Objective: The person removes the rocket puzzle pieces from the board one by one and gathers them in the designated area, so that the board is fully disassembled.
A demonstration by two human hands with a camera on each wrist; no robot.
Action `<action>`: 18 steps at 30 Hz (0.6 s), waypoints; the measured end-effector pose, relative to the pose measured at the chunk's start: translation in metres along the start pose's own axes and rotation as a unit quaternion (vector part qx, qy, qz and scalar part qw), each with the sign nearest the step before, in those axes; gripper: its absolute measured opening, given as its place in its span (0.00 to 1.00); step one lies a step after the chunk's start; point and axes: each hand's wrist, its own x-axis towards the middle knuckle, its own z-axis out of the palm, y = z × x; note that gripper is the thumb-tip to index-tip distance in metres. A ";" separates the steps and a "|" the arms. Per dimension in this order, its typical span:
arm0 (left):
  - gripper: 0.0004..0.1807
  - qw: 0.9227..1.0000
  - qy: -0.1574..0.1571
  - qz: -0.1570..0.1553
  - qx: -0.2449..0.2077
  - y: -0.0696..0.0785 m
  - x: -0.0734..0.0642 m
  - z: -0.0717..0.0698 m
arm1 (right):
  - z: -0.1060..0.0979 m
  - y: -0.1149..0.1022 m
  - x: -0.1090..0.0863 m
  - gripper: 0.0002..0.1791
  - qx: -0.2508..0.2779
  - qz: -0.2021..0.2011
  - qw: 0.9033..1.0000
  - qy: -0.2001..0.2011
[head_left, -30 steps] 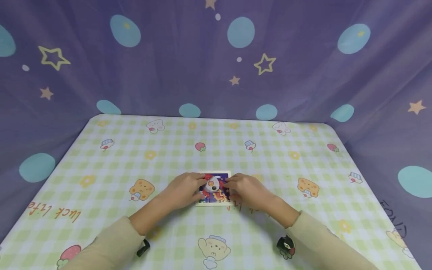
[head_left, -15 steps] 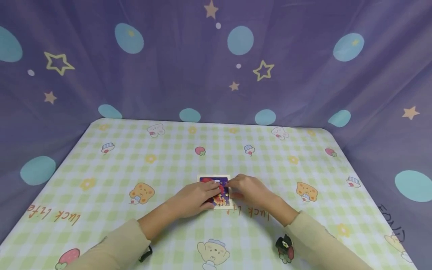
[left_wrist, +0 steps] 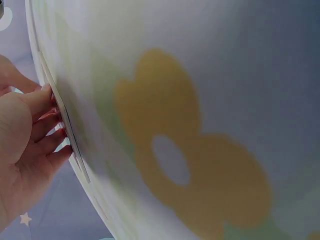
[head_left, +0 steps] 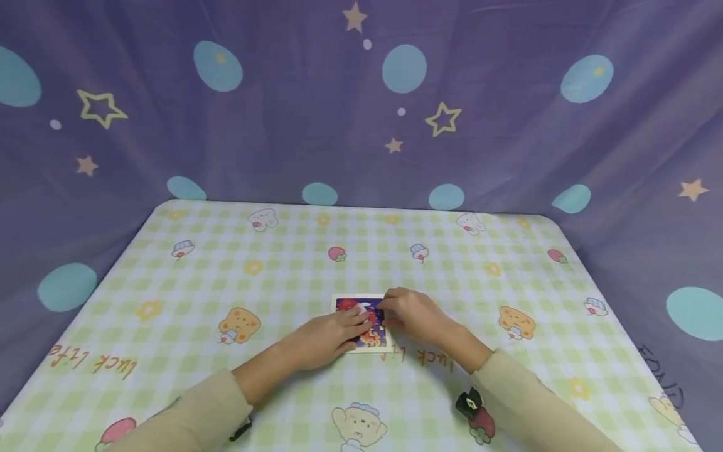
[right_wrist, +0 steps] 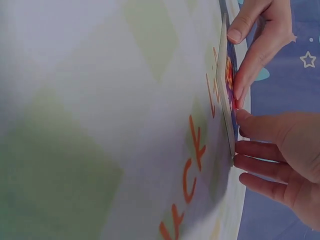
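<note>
A small square picture board [head_left: 373,341], with a pale frame and a red, purple and orange picture, lies flat at the middle of the table. My left hand [head_left: 323,337] reaches over its left half, fingers stretched across the picture and hiding part of it. A whitish patch shows beside those fingertips. At the board's right edge is my right hand [head_left: 419,316], its fingertips on the border. In the right wrist view the thumb [right_wrist: 255,125] touches the picture's face, while the other fingers [right_wrist: 260,160] lie along the edge. The left wrist view shows the board [left_wrist: 67,122] edge-on under the left fingertips.
A green-and-white checked tablecloth [head_left: 294,263] with printed cartoons covers the table. Behind and at the sides hangs a purple curtain [head_left: 316,125] with stars and blue dots. A black object [head_left: 470,405] shows below the right sleeve, another [head_left: 241,429] by the left.
My left hand has moved right from the board's left edge onto the picture, covering the white round figure seen earlier. The right hand stays at the right edge. The head view has tilted slightly up.
</note>
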 end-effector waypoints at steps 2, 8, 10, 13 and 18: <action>0.24 1.000 -0.001 -0.002 0.003 0.000 0.000 0.001 | 0.001 0.000 0.006 0.10 0.003 0.009 1.000 -0.007; 0.24 1.000 0.002 -0.007 -0.003 0.000 0.001 0.003 | 0.000 -0.002 0.022 0.14 0.038 0.063 0.997 -0.025; 0.24 1.000 0.006 -0.004 0.000 0.000 0.001 0.003 | 0.000 -0.002 0.027 0.14 0.045 0.078 0.996 -0.025; 0.24 1.000 0.011 0.004 0.009 0.000 0.002 0.003 | -0.001 -0.003 0.035 0.13 0.049 0.104 0.993 -0.031; 0.24 1.000 0.010 0.005 0.013 -0.001 0.002 0.002 | -0.004 -0.004 0.049 0.14 0.053 0.155 0.984 -0.064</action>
